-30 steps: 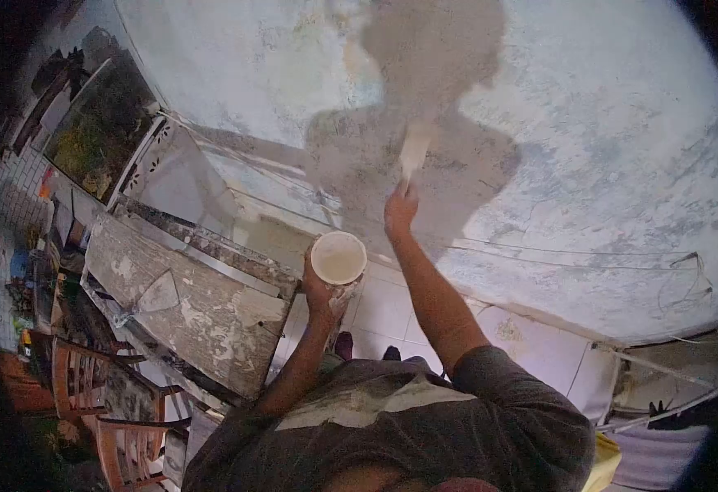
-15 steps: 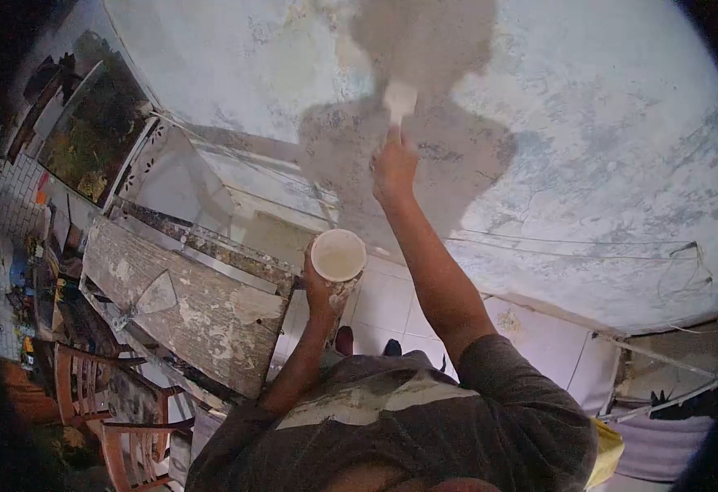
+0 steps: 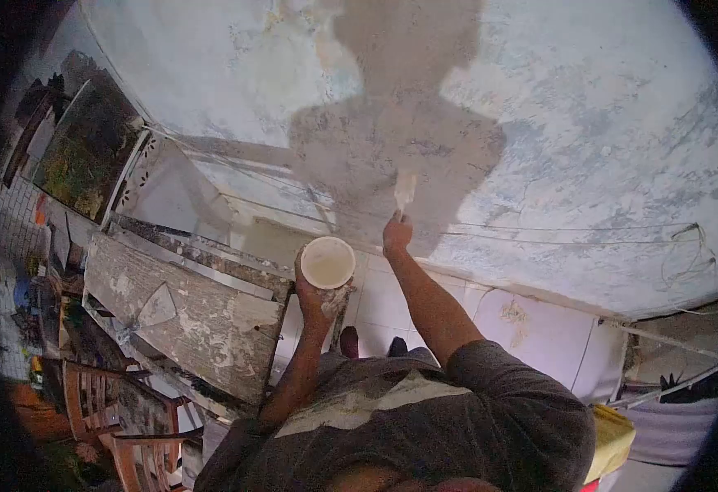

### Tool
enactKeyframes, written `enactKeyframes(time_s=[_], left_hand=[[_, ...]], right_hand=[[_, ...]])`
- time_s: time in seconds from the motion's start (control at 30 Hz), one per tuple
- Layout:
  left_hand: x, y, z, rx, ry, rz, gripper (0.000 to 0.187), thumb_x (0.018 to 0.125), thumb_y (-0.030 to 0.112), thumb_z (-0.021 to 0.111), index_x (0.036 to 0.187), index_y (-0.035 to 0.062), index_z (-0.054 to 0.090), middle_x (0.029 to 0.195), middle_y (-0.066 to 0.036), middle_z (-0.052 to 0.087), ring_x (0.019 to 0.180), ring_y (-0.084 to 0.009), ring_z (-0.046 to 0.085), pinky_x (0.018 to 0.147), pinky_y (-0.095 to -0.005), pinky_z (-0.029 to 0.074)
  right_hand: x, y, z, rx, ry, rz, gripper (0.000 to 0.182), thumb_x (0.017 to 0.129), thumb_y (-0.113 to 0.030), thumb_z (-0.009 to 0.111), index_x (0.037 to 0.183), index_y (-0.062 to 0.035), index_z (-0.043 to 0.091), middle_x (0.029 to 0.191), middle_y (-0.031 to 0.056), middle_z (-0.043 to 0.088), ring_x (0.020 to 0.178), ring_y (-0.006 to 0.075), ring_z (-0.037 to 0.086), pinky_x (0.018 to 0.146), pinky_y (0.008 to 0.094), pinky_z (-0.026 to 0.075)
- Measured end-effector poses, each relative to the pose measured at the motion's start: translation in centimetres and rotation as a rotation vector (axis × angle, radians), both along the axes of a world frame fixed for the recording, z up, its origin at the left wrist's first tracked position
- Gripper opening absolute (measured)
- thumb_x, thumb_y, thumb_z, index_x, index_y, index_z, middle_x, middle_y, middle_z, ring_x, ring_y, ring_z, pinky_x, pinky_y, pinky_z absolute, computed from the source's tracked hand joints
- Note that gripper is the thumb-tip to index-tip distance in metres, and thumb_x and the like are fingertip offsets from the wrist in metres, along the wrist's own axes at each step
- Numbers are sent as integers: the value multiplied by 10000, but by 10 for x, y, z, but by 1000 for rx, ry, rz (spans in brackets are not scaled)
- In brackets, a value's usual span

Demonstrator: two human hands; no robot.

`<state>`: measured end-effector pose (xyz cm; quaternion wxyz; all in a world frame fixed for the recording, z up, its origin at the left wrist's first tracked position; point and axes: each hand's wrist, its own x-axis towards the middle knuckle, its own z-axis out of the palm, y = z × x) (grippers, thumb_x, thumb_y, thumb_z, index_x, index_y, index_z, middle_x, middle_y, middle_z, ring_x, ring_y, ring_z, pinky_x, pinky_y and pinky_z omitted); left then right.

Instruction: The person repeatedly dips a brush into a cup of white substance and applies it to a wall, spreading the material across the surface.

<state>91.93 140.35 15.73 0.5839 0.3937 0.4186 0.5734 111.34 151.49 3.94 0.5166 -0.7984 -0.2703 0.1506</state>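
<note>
My right hand (image 3: pixel 397 235) is closed round the handle of a paintbrush (image 3: pixel 406 189), whose pale bristles point up and overlap the lower part of the patchy wall (image 3: pixel 572 139). Held in front of my body is a round white tub (image 3: pixel 328 262) with a whitish liquid inside. My left hand (image 3: pixel 313 300) wraps round the side of this tub, part of its fingers hidden behind it. A shadow of head and shoulders falls on the wall around the brush.
Worn, paint-spotted boards (image 3: pixel 187 316) stand at my left, with wooden chairs (image 3: pixel 141 443) lower down. Cables (image 3: pixel 572 238) run along the wall's lower part. My feet are on the pale tiled floor (image 3: pixel 375 307). A yellow thing (image 3: pixel 611 443) sits at the lower right.
My right hand has come down the wall with the paintbrush, nearer to the floor edge. The tub in my left hand sits slightly lower and further left in view.
</note>
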Motion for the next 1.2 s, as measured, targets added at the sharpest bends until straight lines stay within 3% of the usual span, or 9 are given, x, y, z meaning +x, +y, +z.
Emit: enactKeyframes(time_s=[0.17, 0.43, 0.6, 0.67, 0.97, 1.07, 1.13, 1.17, 1.2], left_hand=[[7, -2, -5, 80, 111, -44, 853, 630, -4, 791, 1331, 27, 305, 1186, -137, 509, 1052, -232, 559, 875, -361, 510], [19, -2, 8, -3, -14, -106, 764, 676, 7, 759, 1313, 35, 338, 1192, -135, 508, 1067, -241, 555, 873, -365, 512], [16, -14, 5, -65, -133, -177, 740, 753, -7, 681, 1364, 110, 280, 1266, -131, 448, 1138, -277, 508, 896, -422, 504], [13, -16, 8, 253, 435, -164, 768, 736, 50, 720, 1364, 72, 278, 1273, -142, 440, 1150, -277, 499, 942, -408, 463], [27, -17, 12, 219, 236, -182, 843, 626, 7, 798, 1327, 42, 331, 1197, -121, 512, 1060, -217, 555, 872, -352, 511], [31, -16, 12, -26, -256, -298, 794, 655, -7, 775, 1316, 47, 339, 1185, -118, 518, 1046, -223, 567, 843, -360, 533], [33, -13, 7, 73, -21, -283, 762, 676, -6, 759, 1312, 49, 343, 1179, -122, 522, 1044, -233, 572, 831, -371, 540], [35, -12, 5, 169, 210, -258, 729, 698, -6, 743, 1307, 52, 346, 1172, -126, 525, 1041, -242, 577, 818, -383, 547], [40, -12, 8, 166, 208, -267, 729, 698, -6, 743, 1307, 52, 346, 1172, -126, 525, 1041, -242, 577, 818, -383, 547]], right_hand=[[0, -3, 57, -112, 226, -36, 365, 926, -268, 460, 922, 62, 615, 782, 204, 619, 758, 337, 593, 699, 431, 439], [13, 5, 235, 606, 606, 145, 254, 950, -280, 470, 898, -48, 558, 649, 5, 441, 525, 123, 426, 444, 276, 350], [53, 21, 120, 540, -63, -1, 336, 964, -278, 440, 841, 21, 532, 657, 98, 481, 621, 210, 464, 602, 363, 384], [61, 12, 62, 365, 68, 48, 341, 958, -273, 437, 865, 39, 539, 706, 179, 525, 681, 295, 515, 654, 396, 402], [74, 7, -199, -211, -87, 298, 336, 928, -264, 444, 944, 46, 574, 819, 242, 604, 754, 408, 582, 679, 455, 432], [57, -15, -40, -67, 243, 58, 268, 910, -224, 459, 942, 7, 592, 805, 217, 620, 715, 336, 606, 655, 432, 459], [98, 40, -90, 292, -7, 143, 291, 918, -354, 486, 789, -102, 552, 587, 41, 438, 448, 160, 407, 392, 315, 325], [100, 11, 6, 289, -9, 135, 291, 918, -354, 486, 789, -102, 552, 587, 41, 438, 448, 160, 407, 392, 315, 325], [65, -10, 123, 418, 930, 78, 262, 931, -333, 481, 847, -94, 550, 600, 28, 431, 452, 153, 395, 397, 306, 328]])
